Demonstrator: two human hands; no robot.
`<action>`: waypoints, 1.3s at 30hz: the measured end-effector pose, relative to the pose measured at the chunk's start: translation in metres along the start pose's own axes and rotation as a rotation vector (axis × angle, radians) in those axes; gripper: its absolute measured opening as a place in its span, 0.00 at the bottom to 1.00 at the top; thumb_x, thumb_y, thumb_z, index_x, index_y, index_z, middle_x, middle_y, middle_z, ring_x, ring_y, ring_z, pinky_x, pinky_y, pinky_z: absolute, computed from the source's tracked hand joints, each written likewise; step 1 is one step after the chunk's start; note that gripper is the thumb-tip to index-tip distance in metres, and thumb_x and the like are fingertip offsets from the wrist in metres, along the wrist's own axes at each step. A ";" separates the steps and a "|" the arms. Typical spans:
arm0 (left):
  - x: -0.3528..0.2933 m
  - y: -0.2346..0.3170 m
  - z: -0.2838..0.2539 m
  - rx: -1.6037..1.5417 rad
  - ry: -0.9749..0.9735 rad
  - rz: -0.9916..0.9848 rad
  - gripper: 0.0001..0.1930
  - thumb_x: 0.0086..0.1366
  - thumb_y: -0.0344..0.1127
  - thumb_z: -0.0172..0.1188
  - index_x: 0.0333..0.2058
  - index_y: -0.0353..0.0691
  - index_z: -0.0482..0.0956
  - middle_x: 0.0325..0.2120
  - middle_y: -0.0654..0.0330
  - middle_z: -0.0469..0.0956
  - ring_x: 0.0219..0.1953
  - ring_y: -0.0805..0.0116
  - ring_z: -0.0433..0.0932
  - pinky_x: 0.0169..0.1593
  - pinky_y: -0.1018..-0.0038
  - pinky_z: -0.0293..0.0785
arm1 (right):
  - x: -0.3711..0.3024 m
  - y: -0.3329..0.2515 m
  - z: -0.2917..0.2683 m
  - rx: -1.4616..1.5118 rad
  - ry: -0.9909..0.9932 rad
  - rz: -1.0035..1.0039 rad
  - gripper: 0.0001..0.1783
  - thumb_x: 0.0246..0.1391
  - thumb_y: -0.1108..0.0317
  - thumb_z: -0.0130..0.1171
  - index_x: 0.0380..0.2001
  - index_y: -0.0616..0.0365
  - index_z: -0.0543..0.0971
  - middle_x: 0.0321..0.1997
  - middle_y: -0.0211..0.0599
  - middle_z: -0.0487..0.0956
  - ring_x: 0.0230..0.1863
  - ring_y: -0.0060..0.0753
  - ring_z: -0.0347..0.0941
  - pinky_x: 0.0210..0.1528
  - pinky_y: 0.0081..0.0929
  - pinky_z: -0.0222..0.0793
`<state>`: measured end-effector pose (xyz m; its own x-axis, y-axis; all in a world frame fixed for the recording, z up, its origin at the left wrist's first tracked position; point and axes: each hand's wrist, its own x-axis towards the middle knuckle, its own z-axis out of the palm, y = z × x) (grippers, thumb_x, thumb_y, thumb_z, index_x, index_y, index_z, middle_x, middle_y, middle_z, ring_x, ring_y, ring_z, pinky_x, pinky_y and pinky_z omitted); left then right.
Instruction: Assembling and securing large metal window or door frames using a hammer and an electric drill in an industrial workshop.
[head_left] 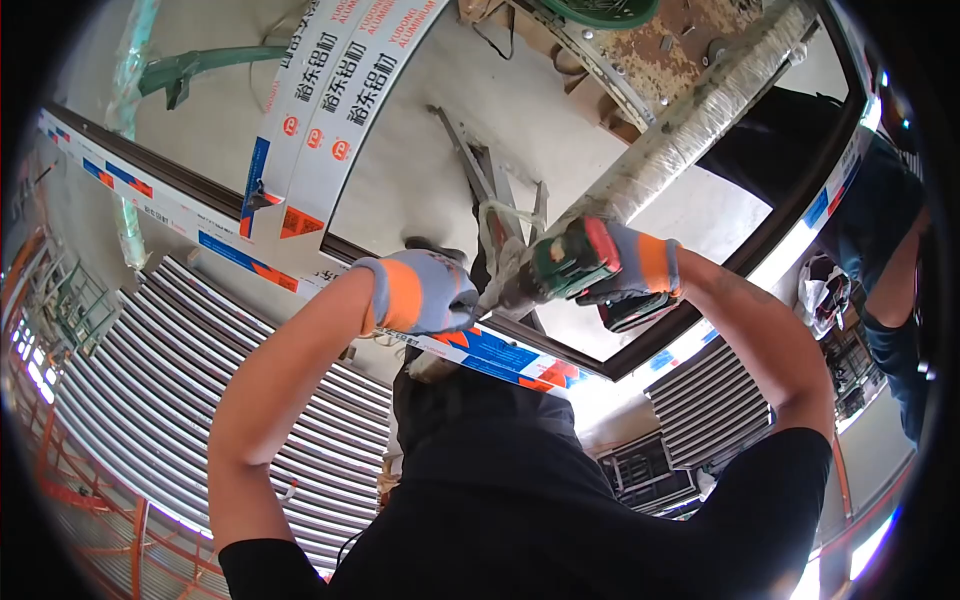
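My right hand [632, 264], in a grey glove with an orange cuff, is wrapped round the handle of a green and red cordless drill [572, 262]. The drill lies almost level, its nose turned left toward my other hand. My left hand [428, 290], gloved the same way, is closed beside the drill's tip, over the near bar of a dark metal frame [590, 365]. Whatever its fingers pinch is too small or hidden. White, blue and orange printed film [500, 355] covers the near face of that bar.
A plastic-wrapped post [690, 115] passes under the frame beside a metal stand [480, 165]. Film-covered profiles [345, 90] cross at the far left. Stacked metal bars [210, 390] lie at the lower left. Another person [890, 250] stands at the right; a worn workbench [690, 45] is beyond.
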<state>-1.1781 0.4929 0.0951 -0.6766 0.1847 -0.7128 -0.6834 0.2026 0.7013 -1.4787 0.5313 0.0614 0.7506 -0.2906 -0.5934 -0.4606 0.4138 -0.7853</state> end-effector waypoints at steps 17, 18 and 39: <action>-0.005 -0.012 0.014 -0.057 0.550 -0.199 0.12 0.56 0.39 0.64 0.39 0.45 0.79 0.37 0.56 0.79 0.41 0.53 0.77 0.47 0.64 0.73 | -0.050 0.015 0.037 0.102 0.344 -0.179 0.21 0.39 0.66 0.71 0.40 0.56 0.79 0.37 0.40 0.79 0.38 0.45 0.76 0.44 0.32 0.71; -0.008 -0.012 0.019 -0.044 0.559 -0.200 0.12 0.56 0.39 0.64 0.39 0.45 0.79 0.37 0.56 0.79 0.41 0.53 0.77 0.47 0.64 0.73 | -0.051 0.014 0.038 0.093 0.351 -0.190 0.21 0.39 0.66 0.71 0.40 0.56 0.79 0.37 0.40 0.79 0.38 0.45 0.76 0.44 0.32 0.71; -0.004 0.013 -0.037 0.061 0.854 -0.259 0.13 0.61 0.42 0.58 0.38 0.40 0.81 0.33 0.55 0.81 0.35 0.55 0.79 0.42 0.67 0.74 | -0.083 -0.036 0.085 -0.049 1.082 -0.246 0.19 0.40 0.72 0.68 0.41 0.56 0.80 0.39 0.38 0.81 0.38 0.41 0.80 0.41 0.32 0.76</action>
<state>-1.1951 0.4593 0.1075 -0.4935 -0.6479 -0.5803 -0.8437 0.1943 0.5005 -1.4839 0.6140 0.1545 0.0256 -0.9697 -0.2428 -0.3918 0.2137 -0.8949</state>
